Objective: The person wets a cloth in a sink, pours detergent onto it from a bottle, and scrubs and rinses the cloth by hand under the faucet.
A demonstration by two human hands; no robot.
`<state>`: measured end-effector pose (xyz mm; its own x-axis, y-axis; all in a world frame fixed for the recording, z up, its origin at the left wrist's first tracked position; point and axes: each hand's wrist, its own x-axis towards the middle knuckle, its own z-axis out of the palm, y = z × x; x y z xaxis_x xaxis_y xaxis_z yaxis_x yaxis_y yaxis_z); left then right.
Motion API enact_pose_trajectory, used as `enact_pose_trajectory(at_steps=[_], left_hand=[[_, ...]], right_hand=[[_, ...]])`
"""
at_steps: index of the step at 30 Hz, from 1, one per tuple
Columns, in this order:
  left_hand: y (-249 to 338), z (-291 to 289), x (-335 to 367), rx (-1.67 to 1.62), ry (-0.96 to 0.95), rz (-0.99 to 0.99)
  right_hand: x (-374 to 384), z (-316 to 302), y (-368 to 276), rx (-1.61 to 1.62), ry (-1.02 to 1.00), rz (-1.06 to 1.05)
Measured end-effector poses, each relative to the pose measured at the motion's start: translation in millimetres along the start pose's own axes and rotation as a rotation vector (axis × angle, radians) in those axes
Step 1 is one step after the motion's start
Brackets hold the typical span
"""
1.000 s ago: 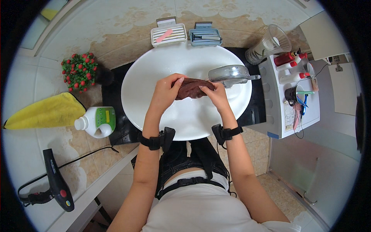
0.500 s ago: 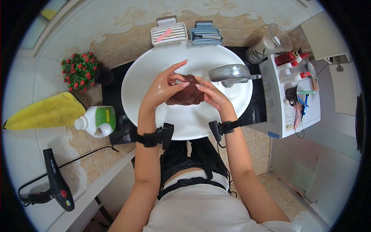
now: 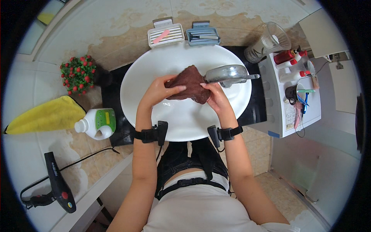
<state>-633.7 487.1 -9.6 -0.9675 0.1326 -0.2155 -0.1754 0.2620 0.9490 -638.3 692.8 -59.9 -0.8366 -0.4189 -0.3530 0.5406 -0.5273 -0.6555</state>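
A wet, dark reddish-brown cloth (image 3: 190, 86) is stretched between my two hands above the white oval basin (image 3: 170, 123). My left hand (image 3: 160, 91) grips its left side, thumb on top and the other fingers partly hidden beneath. At its right edge, my right hand (image 3: 217, 96) pinches the cloth between thumb and fingers. Just beyond my right hand, the chrome faucet (image 3: 228, 73) reaches over the basin, its spout end close to the cloth's right corner. Black straps with small devices sit around both my wrists.
Left of the basin stand a white-and-green detergent jug (image 3: 96, 123), a yellow towel (image 3: 46, 115), a red-berried plant (image 3: 78, 75) and a hair dryer (image 3: 60, 185). Two soap dishes (image 3: 166, 35) hang behind. A white cabinet (image 3: 284, 120) at right carries bottles and a dark cup (image 3: 292, 94).
The cloth was bunched up and now lies spread wider, one corner pointing up. My left fingers, raised and splayed before, have closed on it.
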Motion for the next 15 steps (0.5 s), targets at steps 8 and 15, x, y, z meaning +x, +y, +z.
enact_pose_trajectory(at_steps=[8,15], left_hand=[[-44.7,-8.2,10.5,0.02,-0.255,-0.08],[-95.3,76.4,29.3,-1.057,0.015,-0.208]], right_hand=[[-2.4,-1.6,-0.7,0.419,-0.083,-0.016],[-0.8,3.9,26.8,0.486,0.114,0.155]])
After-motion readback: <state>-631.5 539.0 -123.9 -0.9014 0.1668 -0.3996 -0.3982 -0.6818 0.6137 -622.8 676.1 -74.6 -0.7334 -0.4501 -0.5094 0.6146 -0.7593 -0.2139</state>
